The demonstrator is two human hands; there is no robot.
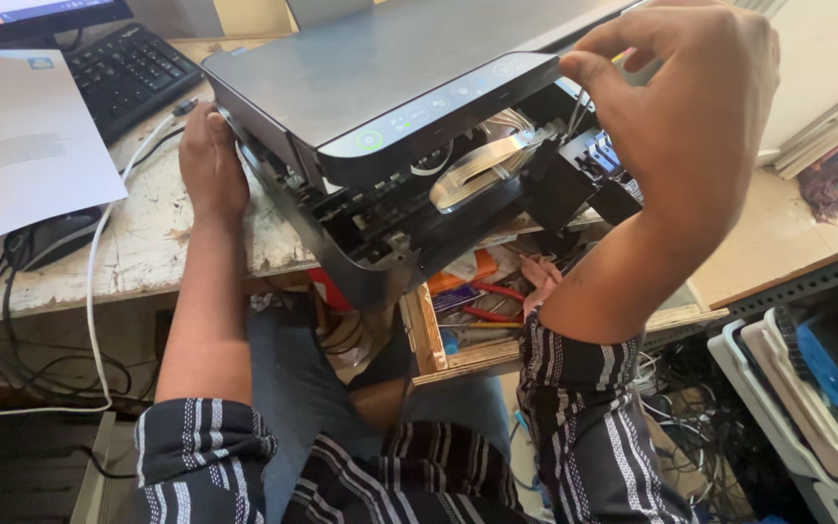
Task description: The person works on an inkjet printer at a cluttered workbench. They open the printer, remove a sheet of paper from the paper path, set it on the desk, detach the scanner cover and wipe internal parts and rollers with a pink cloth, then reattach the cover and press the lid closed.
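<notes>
Our fingers first: those of our left hand (210, 160) lie flat and together against the left rear edge of the printer (380, 126), pressing and steadying it, not curled round anything, while those of our right hand (686, 107) are bent narrow, the thumb and forefinger pinching the right end of the printer's lifted top panel (438, 112). On the left, a sheet of paper (21, 146) and a keyboard (128, 68) lie near a white cable (99, 243) that trails off the worn table (147, 243); we judge that a sideways shove of the printer could snag it. The printer sits tilted, its front corner hanging past the table edge above our lap, so if the left hand eases it may slide off. The dark grey casing is open, showing black inner parts and a pale flat ribbon cable (482, 165) curving between lid and body; lifting the panel too far could strain or tear it. Below, to the right, an open wooden drawer (429, 335) with red-handled tools would catch any part that drops
</notes>
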